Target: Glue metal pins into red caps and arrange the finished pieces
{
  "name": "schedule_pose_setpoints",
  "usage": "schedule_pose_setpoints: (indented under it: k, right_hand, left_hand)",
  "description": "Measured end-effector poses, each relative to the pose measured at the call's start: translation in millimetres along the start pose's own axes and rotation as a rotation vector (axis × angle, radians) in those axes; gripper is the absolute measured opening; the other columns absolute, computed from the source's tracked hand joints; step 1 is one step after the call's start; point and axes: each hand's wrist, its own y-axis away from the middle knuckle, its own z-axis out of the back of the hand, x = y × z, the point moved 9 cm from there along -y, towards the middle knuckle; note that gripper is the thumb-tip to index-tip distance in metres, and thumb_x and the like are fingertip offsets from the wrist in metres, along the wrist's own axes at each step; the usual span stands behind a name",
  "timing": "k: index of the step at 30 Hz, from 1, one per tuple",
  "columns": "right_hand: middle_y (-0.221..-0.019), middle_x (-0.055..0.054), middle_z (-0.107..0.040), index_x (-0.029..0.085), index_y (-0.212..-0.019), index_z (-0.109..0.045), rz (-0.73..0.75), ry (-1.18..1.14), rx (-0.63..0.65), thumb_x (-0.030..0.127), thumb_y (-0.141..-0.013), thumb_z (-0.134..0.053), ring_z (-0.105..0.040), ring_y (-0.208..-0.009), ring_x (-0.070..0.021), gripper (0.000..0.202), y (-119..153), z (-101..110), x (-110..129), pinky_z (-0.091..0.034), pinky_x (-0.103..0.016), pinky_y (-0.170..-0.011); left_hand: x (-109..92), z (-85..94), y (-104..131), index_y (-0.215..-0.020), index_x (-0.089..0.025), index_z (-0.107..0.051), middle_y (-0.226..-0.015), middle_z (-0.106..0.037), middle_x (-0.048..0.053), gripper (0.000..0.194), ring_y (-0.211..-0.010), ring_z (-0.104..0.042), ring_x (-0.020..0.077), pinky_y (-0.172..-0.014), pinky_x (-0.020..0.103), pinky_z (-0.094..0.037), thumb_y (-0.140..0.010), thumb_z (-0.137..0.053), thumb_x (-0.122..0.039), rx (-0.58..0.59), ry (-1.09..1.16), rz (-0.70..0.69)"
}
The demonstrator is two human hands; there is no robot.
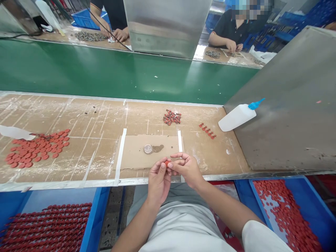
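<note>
A small red disc [167,163] is pinched in front of me at the table's near edge. The fingers and thumb of my left hand [159,180] close on it from the left. My right hand [188,169] grips it from the other side with thumb and fingertips; whether a second small part is in there too is hidden. Just beyond my hands, a small round dish [148,149] rests on a taped cardboard sheet [133,157], beside a wet brown smear. Farther back lies a pile of small red-and-dark parts [172,117]. To its right, several red pieces [207,131] stand in a slanting row.
Many loose red discs [39,148] cover the table's left side. A white squeeze bottle [237,118] leans by a metal box [286,105] at right. Blue bins [96,217] with red parts sit below the edge. Two people work beyond the green belt [105,71].
</note>
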Motion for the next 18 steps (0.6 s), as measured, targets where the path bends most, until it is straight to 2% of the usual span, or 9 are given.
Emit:
schedule_pose_setpoints:
  k: [2,4,6,7,9,12,15,18]
  right_hand:
    - [-0.071,-0.003,-0.072,0.018,-0.09,-0.066,0.102,0.179,0.041,0.044,-0.069,-0.076,-0.062,-0.052,-0.0128,0.035,-8.5,2.4,14.9,-0.051,-0.027,-0.052]
    - [-0.08,-0.005,-0.073,0.019,-0.091,-0.068,0.283,0.454,-0.023,0.046,-0.076,-0.068,-0.064,-0.058,-0.0145,0.031,-22.3,17.3,40.7,-0.053,-0.03,-0.059]
    - [-0.087,-0.006,-0.073,0.02,-0.097,-0.069,0.538,0.834,-0.209,0.041,-0.081,-0.065,-0.066,-0.072,-0.0179,0.027,-36.6,37.3,76.8,-0.054,-0.033,-0.07]
    - [-0.092,-0.007,-0.073,0.02,-0.099,-0.069,0.636,1.029,-0.26,0.036,-0.084,-0.06,-0.066,-0.08,-0.0202,0.024,-45.8,41.9,90.6,-0.052,-0.036,-0.077]
    - [-0.106,-0.01,-0.07,0.017,-0.105,-0.067,0.805,1.3,-0.273,0.022,-0.089,-0.049,-0.063,-0.098,-0.0234,0.025,-66.8,45.0,110.3,-0.048,-0.039,-0.089]
    - [-0.115,-0.01,-0.067,0.016,-0.113,-0.063,0.908,1.554,-0.145,0.014,-0.09,-0.04,-0.058,-0.109,-0.0236,0.033,-100.7,43.5,118.5,-0.046,-0.037,-0.094]
    - [-0.104,-0.012,-0.069,0.014,-0.112,-0.064,0.921,1.715,-0.052,0.015,-0.092,-0.04,-0.058,-0.104,-0.0238,0.032,-124.4,42.7,115.8,-0.046,-0.037,-0.091]
    - [-0.098,-0.012,-0.071,0.015,-0.108,-0.066,0.938,1.775,0.016,0.016,-0.092,-0.04,-0.059,-0.101,-0.0233,0.031,-135.8,41.7,111.0,-0.046,-0.036,-0.09]
  left_hand:
    - [-3.4,2.4,-0.2,-0.096,-0.021,-0.07,-0.087,-0.069,0.002,0.019,-0.067,-0.057,0.006,-0.063,0.019,-0.049,-0.078,-0.069,-0.027,-0.023,0.04,0.017]
    - [-6.8,5.6,-0.1,-0.097,-0.02,-0.069,-0.088,-0.067,0.001,0.019,-0.068,-0.057,0.0041,-0.06,0.015,-0.048,-0.079,-0.069,-0.026,-0.046,0.077,0.036]
    - [-9.6,10.1,0.5,-0.098,-0.019,-0.069,-0.091,-0.067,0.0,0.02,-0.069,-0.058,0.0035,-0.058,0.013,-0.048,-0.079,-0.069,-0.025,-0.07,0.098,0.048]
    - [-10.6,12.7,0.9,-0.098,-0.018,-0.069,-0.093,-0.067,0.001,0.02,-0.071,-0.059,0.0038,-0.058,0.012,-0.049,-0.079,-0.069,-0.025,-0.083,0.102,0.052]
    - [-11.4,17.2,1.9,-0.097,-0.018,-0.069,-0.094,-0.068,0.002,0.02,-0.073,-0.061,0.0046,-0.06,0.012,-0.051,-0.078,-0.07,-0.024,-0.101,0.108,0.057]
    - [-11.7,20.5,3.5,-0.096,-0.017,-0.069,-0.095,-0.069,0.003,0.019,-0.073,-0.062,0.0055,-0.063,0.013,-0.053,-0.077,-0.07,-0.022,-0.1,0.114,0.057]
    - [-13.8,23.6,4.9,-0.095,-0.016,-0.07,-0.095,-0.069,0.004,0.018,-0.074,-0.064,0.0058,-0.066,0.014,-0.055,-0.077,-0.07,-0.02,-0.106,0.112,0.046]
    - [-16.8,28.8,6.0,-0.095,-0.016,-0.07,-0.096,-0.07,0.005,0.019,-0.074,-0.065,0.0063,-0.068,0.015,-0.056,-0.077,-0.071,-0.02,-0.134,0.108,0.037]
